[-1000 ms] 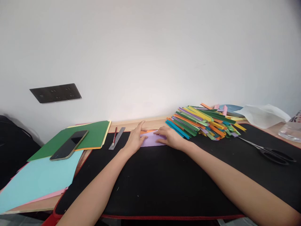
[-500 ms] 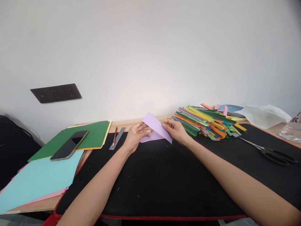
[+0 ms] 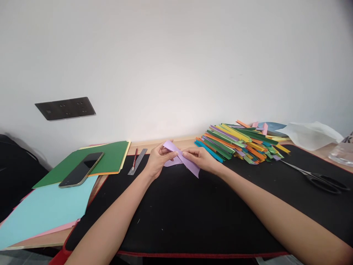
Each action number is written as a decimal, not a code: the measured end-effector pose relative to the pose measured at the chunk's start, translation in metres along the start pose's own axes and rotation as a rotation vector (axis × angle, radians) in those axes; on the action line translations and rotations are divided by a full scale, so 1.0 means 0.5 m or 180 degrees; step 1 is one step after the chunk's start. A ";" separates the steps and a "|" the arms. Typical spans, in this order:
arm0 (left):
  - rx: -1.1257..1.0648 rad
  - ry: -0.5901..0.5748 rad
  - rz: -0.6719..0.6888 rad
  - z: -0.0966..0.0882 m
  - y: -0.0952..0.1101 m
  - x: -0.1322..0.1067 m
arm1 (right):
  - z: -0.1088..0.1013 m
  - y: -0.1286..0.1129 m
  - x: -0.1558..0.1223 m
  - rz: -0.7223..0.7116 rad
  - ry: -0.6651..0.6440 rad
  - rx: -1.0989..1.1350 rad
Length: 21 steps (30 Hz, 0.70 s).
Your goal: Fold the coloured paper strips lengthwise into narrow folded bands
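Note:
Both my hands grip a purple strip of paper (image 3: 191, 166), held slanting just above the black mat. My left hand (image 3: 160, 160) pinches it near its upper left end, thumb in front. My right hand (image 3: 200, 157) has thumb and fingers closed on its middle, where the paper bends or folds. Behind and below it, another purple piece of paper (image 3: 173, 162) shows, partly hidden by my left hand; whether the two are joined I cannot tell.
A pile of coloured paper strips (image 3: 242, 143) lies right of my hands, with scissors (image 3: 317, 178) beyond. Left are a ruler (image 3: 140, 158), a pencil (image 3: 135, 158), a phone (image 3: 82, 169) on green sheets (image 3: 113, 154) and light-blue sheets (image 3: 55, 206). A white wrapper (image 3: 311, 136) rests at back right.
The purple strip has tipped lower and looks narrower, bent at its middle. My right hand has shifted left along it, and my left thumb now presses on its face.

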<state>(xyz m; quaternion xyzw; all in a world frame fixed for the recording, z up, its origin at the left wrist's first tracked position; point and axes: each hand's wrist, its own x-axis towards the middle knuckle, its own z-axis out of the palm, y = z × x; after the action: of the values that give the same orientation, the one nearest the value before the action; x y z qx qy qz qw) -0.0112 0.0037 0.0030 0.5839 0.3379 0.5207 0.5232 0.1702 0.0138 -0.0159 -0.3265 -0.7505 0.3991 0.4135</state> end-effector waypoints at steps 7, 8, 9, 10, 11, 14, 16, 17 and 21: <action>-0.0104 0.0296 -0.0052 0.010 -0.008 -0.004 | 0.015 -0.016 -0.009 0.0217 -0.0480 0.0625; -0.0143 0.0273 -0.0054 0.011 -0.009 -0.005 | 0.017 -0.018 -0.010 0.0228 -0.0512 0.0636; -0.0177 0.0242 -0.0049 0.012 -0.010 -0.005 | 0.017 -0.019 -0.011 0.0238 -0.0524 0.0618; -0.0202 0.0214 -0.0044 0.012 -0.009 -0.005 | 0.017 -0.020 -0.011 0.0252 -0.0522 0.0579; -0.0218 0.0198 -0.0041 0.013 -0.008 -0.005 | 0.017 -0.020 -0.011 0.0269 -0.0515 0.0526; -0.0254 0.0227 -0.0024 0.013 -0.004 -0.005 | 0.014 -0.016 -0.011 0.0275 -0.0492 0.0385; -0.0285 0.0237 -0.0019 0.014 -0.001 -0.005 | 0.013 -0.012 -0.010 0.0259 -0.0491 0.0324; -0.0296 0.0229 -0.0017 0.014 0.001 -0.005 | 0.013 -0.011 -0.010 0.0254 -0.0488 0.0304; -0.0283 0.0213 -0.0034 0.015 0.003 -0.005 | 0.014 -0.013 -0.010 0.0212 -0.0494 0.0251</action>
<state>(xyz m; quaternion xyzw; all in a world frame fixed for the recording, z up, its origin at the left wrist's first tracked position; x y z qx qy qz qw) -0.0047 -0.0012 0.0044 0.5405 0.3348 0.5517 0.5398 0.1652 0.0043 -0.0144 -0.3027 -0.7527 0.4660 0.3531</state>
